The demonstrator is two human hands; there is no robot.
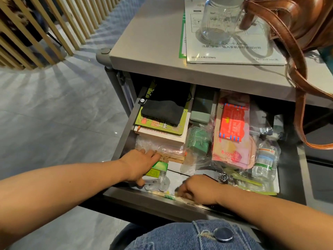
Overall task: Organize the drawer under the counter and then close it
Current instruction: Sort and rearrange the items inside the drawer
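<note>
The grey drawer [124,134] under the counter stands pulled out, full of things. At its front left my left hand [138,165] grips a small green box [157,168], thumb below and fingers over it. My right hand [196,189] is at the front edge with its fingers curled down onto flat plastic-wrapped items [167,194]; what they hold is hidden. Books [162,130] with a black cloth [165,107] on top fill the back left. Pink and red packets [232,134] lie to the right.
A green item in a plastic bag [198,139] and a grey-green case [201,112] sit mid-drawer, small bottles [265,156] at the right. On the counter [153,42] stand a glass jar [218,18], papers [234,51] and a brown leather bag [297,24] whose strap hangs over the drawer's right side.
</note>
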